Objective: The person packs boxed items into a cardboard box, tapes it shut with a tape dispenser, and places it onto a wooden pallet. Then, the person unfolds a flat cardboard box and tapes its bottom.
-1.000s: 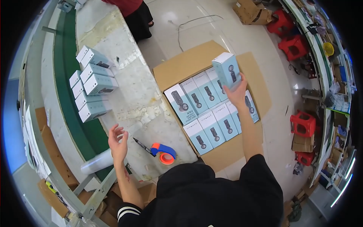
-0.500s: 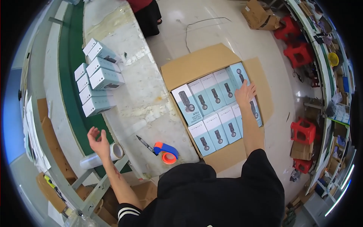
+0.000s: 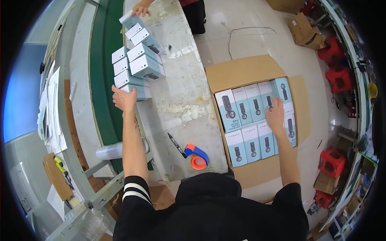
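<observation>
My left hand [image 3: 125, 98] is at the near end of a group of white and light-blue fan boxes [image 3: 146, 67], its thumb and fingers around the end of the nearest fan box [image 3: 140, 92]. My right hand [image 3: 276, 114] hovers over the open cardboard carton [image 3: 245, 72] with its fingers apart and nothing in them. Inside the carton stand two rows of fan boxes [image 3: 249, 105] with fan pictures facing up. My right hand and forearm hide part of these rows.
A co-worker's hand [image 3: 141, 8] holds another fan box [image 3: 132, 20] at the table's far end. A marker [image 3: 175, 143], a blue and orange tape dispenser [image 3: 196, 156] and a film roll [image 3: 110, 152] lie nearby. Red stools [image 3: 333, 161] stand at right.
My left hand has moved forward onto the nearest fan box of the group. My right hand has come away from the carton's far-right box. A co-worker's hand with a box has appeared.
</observation>
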`<state>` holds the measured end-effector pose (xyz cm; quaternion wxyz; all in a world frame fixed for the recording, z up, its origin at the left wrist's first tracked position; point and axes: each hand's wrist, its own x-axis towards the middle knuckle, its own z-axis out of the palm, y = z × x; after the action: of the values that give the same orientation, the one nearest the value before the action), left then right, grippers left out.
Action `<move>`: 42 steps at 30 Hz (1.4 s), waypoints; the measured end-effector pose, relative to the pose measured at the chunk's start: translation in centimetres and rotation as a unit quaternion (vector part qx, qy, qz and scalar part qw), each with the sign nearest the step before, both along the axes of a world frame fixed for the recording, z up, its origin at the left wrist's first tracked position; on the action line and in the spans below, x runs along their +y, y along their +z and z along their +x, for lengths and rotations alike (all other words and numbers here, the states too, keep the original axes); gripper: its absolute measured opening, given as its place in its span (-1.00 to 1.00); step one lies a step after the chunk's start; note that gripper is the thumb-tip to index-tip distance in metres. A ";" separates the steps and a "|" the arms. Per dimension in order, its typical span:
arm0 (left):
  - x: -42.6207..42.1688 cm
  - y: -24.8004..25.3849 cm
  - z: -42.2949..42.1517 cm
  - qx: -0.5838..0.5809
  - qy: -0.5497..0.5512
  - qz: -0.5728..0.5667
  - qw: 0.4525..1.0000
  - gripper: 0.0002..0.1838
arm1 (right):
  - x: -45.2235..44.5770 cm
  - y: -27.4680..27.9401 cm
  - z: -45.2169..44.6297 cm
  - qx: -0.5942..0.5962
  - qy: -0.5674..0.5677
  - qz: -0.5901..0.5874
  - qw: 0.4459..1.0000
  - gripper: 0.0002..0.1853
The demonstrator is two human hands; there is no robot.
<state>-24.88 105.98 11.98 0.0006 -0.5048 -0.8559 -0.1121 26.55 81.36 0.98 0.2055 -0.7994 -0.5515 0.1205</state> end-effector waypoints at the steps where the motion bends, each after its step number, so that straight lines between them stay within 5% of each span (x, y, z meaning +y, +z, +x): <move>1: -0.4 -0.5 0.2 0.005 -0.018 0.011 1.000 0.11 | -2.3 -0.5 -1.0 0.042 -0.009 0.017 0.999 -0.53; 5: -6.9 0.1 2.1 0.005 -0.068 0.085 0.994 0.03 | -8.5 0.3 -7.6 0.207 0.004 -0.001 0.978 -0.60; 7: -10.7 1.8 3.8 0.009 -0.123 0.107 0.987 -0.19 | -8.5 1.1 -12.3 0.205 0.106 0.053 0.972 -0.66; 11: -15.4 4.5 9.4 -0.140 -0.233 0.025 0.962 -0.49 | -4.9 5.3 -20.6 0.151 0.208 0.206 0.944 -0.30; 13: -16.9 5.6 13.4 -0.267 -0.248 -0.037 0.931 -0.58 | -2.9 7.0 -22.3 0.155 0.213 0.291 0.920 -0.41; 16: -18.8 6.5 18.3 -0.402 -0.224 -0.134 0.877 -0.58 | -2.2 6.5 -22.4 0.035 0.118 0.377 0.918 -0.41; 19: -18.6 6.5 21.8 -0.399 -0.267 -0.086 0.873 -0.54 | -0.3 6.1 -19.4 0.007 0.101 0.363 0.926 -0.38; 24: -17.3 7.3 23.3 -0.527 -0.217 -0.077 0.818 -0.25 | 3.3 3.6 -14.2 0.084 0.054 0.312 0.945 -0.06; 27: -13.5 4.8 17.4 -0.292 -0.279 0.103 0.909 -0.26 | 4.7 1.9 -8.6 0.069 0.026 0.279 0.957 0.06; 31: -5.1 1.4 7.0 -0.043 -0.237 0.223 0.945 -0.24 | 5.5 -1.1 -0.8 -0.009 0.030 0.219 0.975 0.09; 38: 5.0 -3.7 0.0 -0.027 -0.084 0.073 0.993 -0.12 | 4.3 0.3 3.4 0.001 -0.064 -0.055 0.996 0.09; 42: 6.2 -4.4 -1.9 0.042 -0.127 0.120 0.984 -0.21 | 5.3 0.2 3.9 -0.017 -0.035 -0.058 0.998 0.12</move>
<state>-26.79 112.19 7.61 0.0829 -0.6099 -0.7643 -0.1924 30.47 86.64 1.17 0.1537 -0.8307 -0.5188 0.1309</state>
